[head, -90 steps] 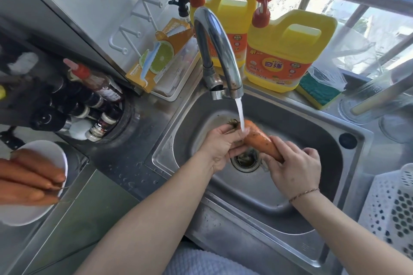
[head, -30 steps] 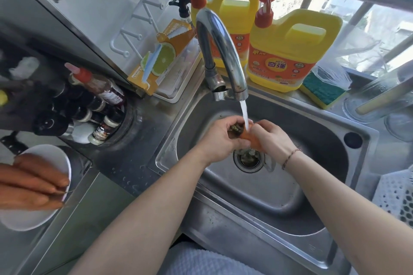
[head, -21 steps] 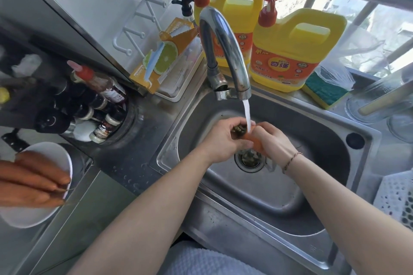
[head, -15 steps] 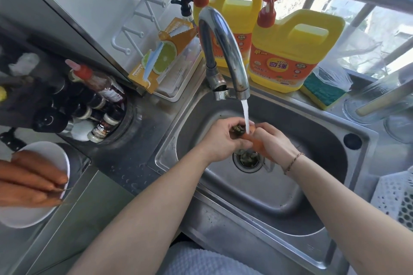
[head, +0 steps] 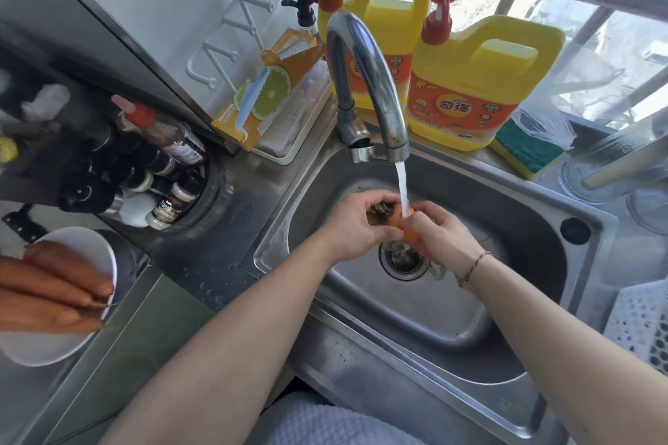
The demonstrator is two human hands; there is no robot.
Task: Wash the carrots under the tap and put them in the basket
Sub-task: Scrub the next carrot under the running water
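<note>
Nearest, your two forearms reach up from the lower edge over the front rim of the steel sink [head: 274,249]. Your left hand [head: 356,229] curls round the stem end of a carrot [head: 404,226], fingers over the dark stub of top — a firm grasp. Your right hand [head: 442,233], thin cord bracelet at the wrist, wraps the body of the same carrot, so only a short orange stretch shows between the two hands. Carrot sits low in the basin, just above the drain [head: 403,260].

Water stream [head: 402,188] falls from the tap [head: 365,83] and lands on the carrot right where your hands meet.

Off to your left, well apart from the sink: a white plate [head: 43,347] with several more carrots [head: 54,282] piled on it, tips pointing toward the sink. At the right edge, a white perforated basket [head: 636,321], only partly in view — contents cannot be told.

Further back on the left, a cluster of dark sauce bottles [head: 159,163] in a round holder. Behind the tap, two yellow detergent jugs [head: 473,83] with red pump tops stand side by side at the window; a green-and-yellow sponge [head: 526,148] lies just beside the right one. A boxed item with a citrus print [head: 267,90] leans beside the left jug.
</note>
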